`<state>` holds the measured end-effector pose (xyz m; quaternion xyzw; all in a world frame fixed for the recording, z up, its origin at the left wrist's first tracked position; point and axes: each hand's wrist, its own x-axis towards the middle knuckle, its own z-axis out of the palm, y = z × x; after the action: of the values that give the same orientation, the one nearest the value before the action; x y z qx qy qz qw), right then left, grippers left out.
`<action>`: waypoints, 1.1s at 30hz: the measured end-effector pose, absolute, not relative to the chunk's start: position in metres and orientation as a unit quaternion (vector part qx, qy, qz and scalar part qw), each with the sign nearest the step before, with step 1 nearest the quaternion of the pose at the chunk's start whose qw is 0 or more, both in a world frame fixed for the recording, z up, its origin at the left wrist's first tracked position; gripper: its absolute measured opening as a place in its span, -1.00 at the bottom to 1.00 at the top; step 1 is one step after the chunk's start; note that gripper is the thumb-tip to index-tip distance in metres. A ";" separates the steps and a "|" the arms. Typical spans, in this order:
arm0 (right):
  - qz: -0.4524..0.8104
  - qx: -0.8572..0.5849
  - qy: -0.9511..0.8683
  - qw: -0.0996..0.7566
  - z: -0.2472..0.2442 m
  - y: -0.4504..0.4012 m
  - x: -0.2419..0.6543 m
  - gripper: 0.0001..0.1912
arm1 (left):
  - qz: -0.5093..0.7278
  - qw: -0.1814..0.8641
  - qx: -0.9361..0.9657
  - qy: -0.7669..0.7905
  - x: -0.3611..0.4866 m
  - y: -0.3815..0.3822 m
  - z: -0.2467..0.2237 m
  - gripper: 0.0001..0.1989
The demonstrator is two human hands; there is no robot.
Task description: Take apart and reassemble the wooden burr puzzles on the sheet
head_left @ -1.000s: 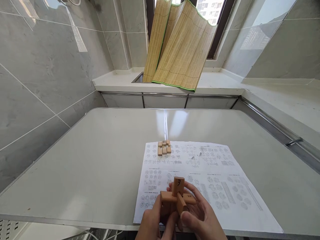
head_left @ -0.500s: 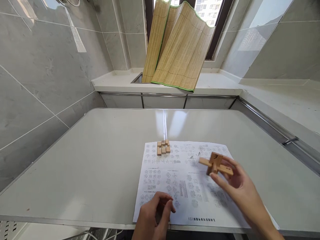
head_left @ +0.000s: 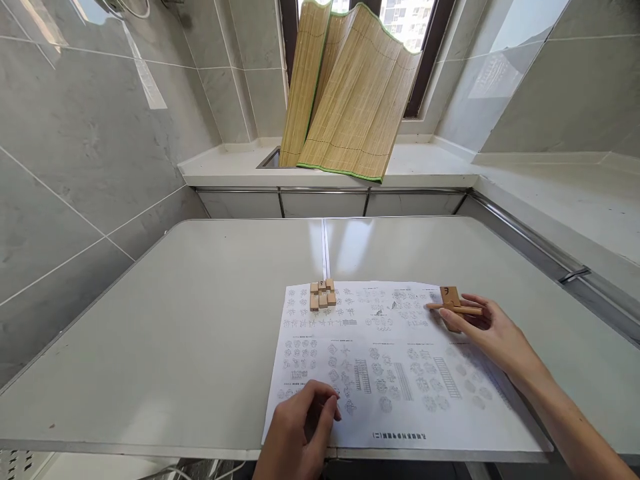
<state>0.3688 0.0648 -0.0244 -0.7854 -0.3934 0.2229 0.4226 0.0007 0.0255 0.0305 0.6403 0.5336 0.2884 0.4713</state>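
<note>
My right hand (head_left: 493,330) grips a wooden interlocking block puzzle (head_left: 451,310) between thumb and fingers. Its joined pieces form a cross, and a dark mark shows on the upright one. The puzzle is over the right edge of a printed instruction sheet (head_left: 395,373); whether it touches the surface I cannot tell. My left hand (head_left: 305,427) rests at the sheet's lower left, fingers curled in towards the thumb, with nothing visible in them. Several small notched wooden blocks (head_left: 323,298) sit in a compact group at the sheet's upper left.
The sheet lies on a pale table (head_left: 150,347) with a seam down its middle. Tiled walls (head_left: 90,147) stand at both sides. Behind the table, a folded bamboo mat (head_left: 355,100) leans on a white window ledge (head_left: 230,170). A metal rail (head_left: 530,243) runs along the right.
My right hand has carried the wooden puzzle rightwards and slightly up, to the sheet's right edge, and turned it. My left hand stays nearly still. The view has shifted slightly.
</note>
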 end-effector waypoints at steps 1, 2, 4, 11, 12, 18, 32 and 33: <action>0.236 -0.786 -0.396 0.412 -0.025 0.067 0.370 -0.19 | 0.277 0.473 0.647 0.530 0.000 0.027 0.031 -0.74; 0.245 -0.787 -0.401 0.399 -0.025 0.069 0.372 -0.18 | 0.266 0.474 0.655 0.525 -0.001 0.030 0.031 -0.74; 0.243 -0.792 -0.411 0.380 -0.025 0.071 0.373 -0.17 | 0.249 0.464 0.672 0.520 -0.003 0.037 0.030 -0.75; 0.012 -0.766 -0.489 0.418 -0.006 0.066 0.335 -0.32 | 0.270 0.260 0.743 0.554 -0.008 0.091 0.025 -0.78; -0.014 -0.738 -0.510 0.442 -0.003 0.066 0.325 -0.43 | 0.277 0.232 0.748 0.556 -0.008 0.102 0.023 -0.80; 0.149 -0.570 -0.706 0.393 -0.002 0.089 0.261 -0.75 | 0.250 0.187 0.814 0.490 -0.015 0.166 0.010 -0.32; 0.218 -0.529 -0.734 0.367 -0.028 0.161 0.197 -0.77 | 0.266 0.288 0.813 0.431 -0.030 0.203 0.006 -0.41; 0.220 -0.528 -0.732 0.370 -0.028 0.160 0.198 -0.81 | 0.277 0.306 0.804 0.429 -0.029 0.203 0.008 -0.40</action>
<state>0.1979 0.1604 -0.0284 -0.5284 -0.7318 0.2202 0.3697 -0.0293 0.2026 0.0076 0.8038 0.4288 0.2768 0.3056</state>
